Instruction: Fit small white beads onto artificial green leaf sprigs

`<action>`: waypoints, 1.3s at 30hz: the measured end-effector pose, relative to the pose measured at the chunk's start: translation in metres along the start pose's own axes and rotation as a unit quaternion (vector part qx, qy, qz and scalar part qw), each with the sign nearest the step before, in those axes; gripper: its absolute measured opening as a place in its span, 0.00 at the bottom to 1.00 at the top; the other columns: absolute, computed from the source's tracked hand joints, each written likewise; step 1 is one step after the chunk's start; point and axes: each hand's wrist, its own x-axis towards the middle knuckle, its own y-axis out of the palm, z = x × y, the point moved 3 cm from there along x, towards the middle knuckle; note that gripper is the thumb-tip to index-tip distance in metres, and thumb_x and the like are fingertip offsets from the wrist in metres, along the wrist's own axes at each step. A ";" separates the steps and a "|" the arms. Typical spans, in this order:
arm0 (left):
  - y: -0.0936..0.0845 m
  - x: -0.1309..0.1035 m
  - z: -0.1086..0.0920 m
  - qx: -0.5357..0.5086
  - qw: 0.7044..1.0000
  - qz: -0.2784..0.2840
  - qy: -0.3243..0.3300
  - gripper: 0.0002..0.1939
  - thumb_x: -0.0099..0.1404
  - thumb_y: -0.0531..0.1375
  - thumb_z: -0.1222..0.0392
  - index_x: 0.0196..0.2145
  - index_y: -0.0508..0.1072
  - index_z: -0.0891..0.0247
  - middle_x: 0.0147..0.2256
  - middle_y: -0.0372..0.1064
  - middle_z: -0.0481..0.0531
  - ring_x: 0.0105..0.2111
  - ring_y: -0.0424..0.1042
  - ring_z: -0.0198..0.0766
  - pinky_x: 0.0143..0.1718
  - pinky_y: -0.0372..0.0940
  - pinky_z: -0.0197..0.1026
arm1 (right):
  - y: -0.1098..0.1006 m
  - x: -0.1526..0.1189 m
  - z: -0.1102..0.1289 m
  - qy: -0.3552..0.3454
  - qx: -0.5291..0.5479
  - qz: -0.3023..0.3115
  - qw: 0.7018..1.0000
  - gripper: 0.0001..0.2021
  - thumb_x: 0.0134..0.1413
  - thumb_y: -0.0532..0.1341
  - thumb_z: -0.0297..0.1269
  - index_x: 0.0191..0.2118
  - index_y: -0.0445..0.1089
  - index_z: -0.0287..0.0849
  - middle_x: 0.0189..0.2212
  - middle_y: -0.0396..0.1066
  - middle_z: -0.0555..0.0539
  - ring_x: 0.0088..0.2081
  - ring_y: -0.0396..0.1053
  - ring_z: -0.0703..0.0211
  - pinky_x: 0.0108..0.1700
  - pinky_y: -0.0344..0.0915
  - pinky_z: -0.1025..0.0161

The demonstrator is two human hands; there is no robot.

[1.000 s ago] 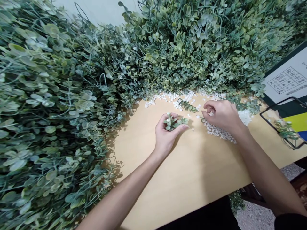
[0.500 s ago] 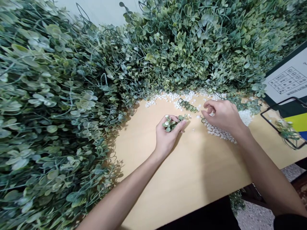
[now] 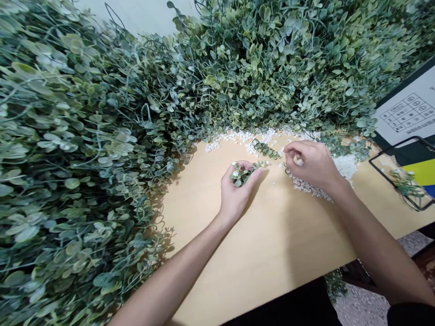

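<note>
My left hand (image 3: 234,197) is closed around a sprig of artificial greenery (image 3: 239,174), which has small round leaves and white tips. To its right, my right hand (image 3: 315,166) hovers over the table with thumb and forefinger pinched together; whatever is between them is too small to make out. Under and beside it lies a pile of small white plastic pieces (image 3: 310,186). A second leafy sprig (image 3: 267,149) rests on the table just beyond the hands. One star-shaped white piece (image 3: 273,184) lies by itself between them.
Heaps of artificial foliage (image 3: 112,136) line the left and back of the wooden table (image 3: 210,280). More white pieces (image 3: 234,137) are scattered along the back. At the right stand a black wire frame (image 3: 380,170), a few sprigs (image 3: 406,183) and a printed sheet (image 3: 408,111).
My right hand has shifted slightly left, and its thumb and forefinger have closed into a pinch. My left hand keeps its hold on the sprig almost unmoved.
</note>
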 end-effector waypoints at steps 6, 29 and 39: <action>0.001 0.001 -0.001 -0.001 1.000 0.006 0.006 0.17 0.61 0.72 0.50 0.39 0.76 0.63 0.34 0.71 0.50 0.33 0.71 0.35 0.36 0.67 0.37 | 0.018 -0.003 0.014 -0.150 0.102 0.041 0.983 0.10 0.67 0.58 0.28 0.44 0.77 0.44 0.39 0.80 0.45 0.43 0.73 0.51 0.49 0.70 0.55; 0.001 -0.001 0.003 -0.006 1.000 0.009 -0.027 0.20 0.59 0.72 0.43 0.35 0.80 0.64 0.28 0.71 0.51 0.30 0.70 0.37 0.31 0.67 0.38 | 0.028 -0.003 0.023 0.056 0.359 0.009 0.932 0.04 0.63 0.64 0.35 0.43 0.73 0.46 0.42 0.75 0.45 0.42 0.75 0.55 0.47 0.74 0.57; 0.002 -0.001 0.002 -0.011 0.999 0.021 -0.034 0.20 0.59 0.72 0.43 0.35 0.79 0.63 0.28 0.72 0.51 0.30 0.70 0.36 0.31 0.67 0.38 | 0.036 -0.003 0.027 0.168 0.566 0.065 0.804 0.14 0.54 0.74 0.41 0.42 0.71 0.45 0.40 0.79 0.48 0.41 0.76 0.58 0.50 0.76 0.55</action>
